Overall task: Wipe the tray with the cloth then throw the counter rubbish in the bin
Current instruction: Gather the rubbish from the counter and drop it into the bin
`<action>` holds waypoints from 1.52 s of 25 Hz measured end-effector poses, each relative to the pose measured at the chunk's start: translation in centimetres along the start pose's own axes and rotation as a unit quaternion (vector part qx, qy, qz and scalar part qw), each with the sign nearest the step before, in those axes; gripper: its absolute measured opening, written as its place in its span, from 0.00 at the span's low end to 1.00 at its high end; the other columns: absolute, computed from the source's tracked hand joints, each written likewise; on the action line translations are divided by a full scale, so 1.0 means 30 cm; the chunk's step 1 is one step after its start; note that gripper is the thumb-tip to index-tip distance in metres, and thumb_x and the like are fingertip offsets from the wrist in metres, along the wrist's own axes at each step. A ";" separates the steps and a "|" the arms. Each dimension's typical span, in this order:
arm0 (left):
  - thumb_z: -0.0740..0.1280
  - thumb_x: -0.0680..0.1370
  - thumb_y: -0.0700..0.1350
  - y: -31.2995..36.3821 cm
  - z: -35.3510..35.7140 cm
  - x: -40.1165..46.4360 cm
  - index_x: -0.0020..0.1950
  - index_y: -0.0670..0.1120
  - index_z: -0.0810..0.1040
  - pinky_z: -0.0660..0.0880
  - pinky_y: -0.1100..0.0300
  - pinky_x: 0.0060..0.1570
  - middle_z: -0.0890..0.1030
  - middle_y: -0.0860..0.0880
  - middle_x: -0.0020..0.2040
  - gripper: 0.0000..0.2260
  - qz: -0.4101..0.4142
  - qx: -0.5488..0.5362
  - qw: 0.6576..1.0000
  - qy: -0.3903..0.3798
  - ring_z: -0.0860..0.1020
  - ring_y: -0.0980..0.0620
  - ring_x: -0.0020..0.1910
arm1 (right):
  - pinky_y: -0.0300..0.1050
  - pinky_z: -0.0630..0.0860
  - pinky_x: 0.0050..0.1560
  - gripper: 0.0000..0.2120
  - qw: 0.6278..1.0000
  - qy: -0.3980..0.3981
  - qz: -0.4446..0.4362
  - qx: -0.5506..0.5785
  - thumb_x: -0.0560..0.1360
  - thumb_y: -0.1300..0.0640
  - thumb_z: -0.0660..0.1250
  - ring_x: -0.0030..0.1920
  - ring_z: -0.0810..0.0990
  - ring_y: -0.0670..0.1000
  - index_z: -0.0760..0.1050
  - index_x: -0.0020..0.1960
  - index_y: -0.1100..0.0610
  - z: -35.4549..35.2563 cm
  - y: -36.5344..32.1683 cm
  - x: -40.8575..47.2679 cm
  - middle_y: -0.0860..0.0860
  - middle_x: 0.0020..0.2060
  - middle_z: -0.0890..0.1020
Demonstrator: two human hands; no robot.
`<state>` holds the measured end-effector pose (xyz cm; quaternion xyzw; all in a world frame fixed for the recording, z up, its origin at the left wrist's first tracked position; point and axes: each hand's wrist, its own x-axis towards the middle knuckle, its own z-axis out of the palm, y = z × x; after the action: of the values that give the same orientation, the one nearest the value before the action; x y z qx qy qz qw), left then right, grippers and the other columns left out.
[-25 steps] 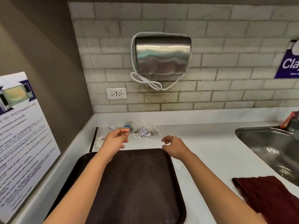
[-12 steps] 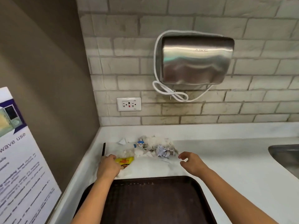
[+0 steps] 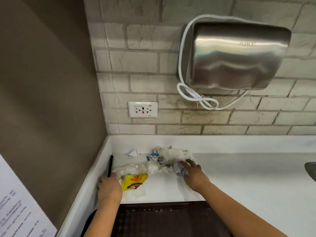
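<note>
At the bottom of the frame sits the dark tray (image 3: 171,219), so I'd say we're on the rubbish step now. Just above it on the white tabletop (image 3: 239,177), the left hand (image 3: 109,188) rests by the yellow wrapper (image 3: 134,181), grip hidden, can't tell. The right hand (image 3: 192,175) lies released on the crumpled paper (image 3: 172,159) mid-frame. Next up: scoop everything together; bin's not visible.

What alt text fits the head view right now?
Two hands reach into rubbish in a white counter corner: left hand beside a yellow packet, right hand on crumpled paper. A dark tray lies nearer.
</note>
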<state>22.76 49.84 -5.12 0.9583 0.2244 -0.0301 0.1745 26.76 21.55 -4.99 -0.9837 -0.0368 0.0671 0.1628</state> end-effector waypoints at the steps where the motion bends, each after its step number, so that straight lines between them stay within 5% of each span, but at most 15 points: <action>1: 0.55 0.80 0.43 -0.003 0.001 0.010 0.70 0.48 0.65 0.73 0.53 0.56 0.70 0.41 0.62 0.18 0.006 -0.020 1.000 0.010 0.73 0.42 0.60 | 0.50 0.60 0.72 0.28 1.000 -0.005 0.006 -0.013 0.79 0.57 0.55 0.73 0.55 0.60 0.50 0.75 0.40 0.007 -0.011 0.020 0.48 0.76 0.50; 3: 0.55 0.79 0.42 -0.006 -0.008 0.022 0.71 0.48 0.64 0.74 0.55 0.54 0.71 0.42 0.61 0.19 0.026 -0.041 0.998 0.028 0.74 0.42 0.58 | 0.53 0.56 0.73 0.27 0.999 -0.022 0.019 -0.043 0.78 0.51 0.55 0.74 0.53 0.61 0.50 0.74 0.39 0.030 -0.020 0.063 0.51 0.76 0.50; 7: 0.54 0.76 0.34 0.005 -0.034 0.022 0.74 0.50 0.58 0.75 0.53 0.54 0.66 0.44 0.65 0.27 0.031 -0.063 0.995 0.064 0.75 0.44 0.58 | 0.51 0.64 0.65 0.19 0.997 -0.045 0.038 -0.048 0.76 0.49 0.56 0.66 0.68 0.59 0.66 0.66 0.48 0.071 -0.021 0.107 0.54 0.62 0.71; 13: 0.57 0.73 0.30 0.013 -0.088 -0.026 0.74 0.48 0.60 0.75 0.52 0.47 0.65 0.45 0.70 0.31 0.052 -0.134 0.981 0.134 0.75 0.43 0.59 | 0.43 0.71 0.49 0.12 0.983 0.116 0.048 0.136 0.73 0.60 0.65 0.52 0.76 0.58 0.72 0.56 0.59 -0.018 0.006 0.064 0.53 0.49 0.72; 17: 0.57 0.75 0.32 0.068 -0.111 -0.102 0.70 0.46 0.68 0.74 0.53 0.49 0.74 0.43 0.65 0.24 0.086 -0.257 0.950 0.155 0.76 0.40 0.57 | 0.39 0.66 0.42 0.12 0.955 0.188 0.023 0.230 0.71 0.68 0.64 0.43 0.73 0.53 0.74 0.53 0.60 -0.086 0.047 -0.026 0.53 0.46 0.73; 22: 0.65 0.74 0.35 0.201 -0.116 -0.296 0.49 0.47 0.75 0.75 0.57 0.48 0.80 0.47 0.47 0.08 0.135 -0.388 0.911 0.047 0.78 0.48 0.45 | 0.29 0.68 0.37 0.10 0.922 0.246 -0.002 0.299 0.71 0.68 0.65 0.40 0.74 0.49 0.74 0.46 0.54 -0.167 0.110 -0.208 0.53 0.44 0.76; 29: 0.64 0.73 0.33 0.418 -0.109 -0.637 0.49 0.51 0.74 0.70 0.71 0.30 0.77 0.54 0.46 0.13 0.249 -0.395 0.878 -0.105 0.78 0.55 0.37 | 0.29 0.69 0.29 0.12 0.834 0.339 0.035 0.433 0.72 0.68 0.64 0.27 0.72 0.41 0.73 0.51 0.53 -0.274 0.243 -0.595 0.53 0.40 0.76; 34: 0.63 0.77 0.36 0.521 -0.027 -0.951 0.45 0.50 0.76 0.67 0.71 0.26 0.81 0.49 0.42 0.09 0.289 -0.448 0.820 -0.208 0.72 0.60 0.23 | 0.39 0.72 0.35 0.14 0.773 0.393 0.046 0.496 0.74 0.64 0.62 0.33 0.71 0.52 0.67 0.53 0.48 -0.274 0.381 -0.891 0.52 0.42 0.75; 38: 0.61 0.78 0.36 0.582 0.112 -1.242 0.47 0.50 0.75 0.65 0.71 0.26 0.80 0.50 0.41 0.09 0.268 -0.493 0.792 -0.242 0.69 0.58 0.26 | 0.44 0.73 0.39 0.11 0.749 0.425 0.058 0.504 0.69 0.58 0.64 0.38 0.75 0.49 0.68 0.47 0.44 -0.233 0.510 -1.131 0.50 0.44 0.76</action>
<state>-2.92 18.40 2.42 0.7255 -0.1066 -0.0979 0.6728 -5.00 1.71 0.67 -0.6857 0.1325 -0.3397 0.6300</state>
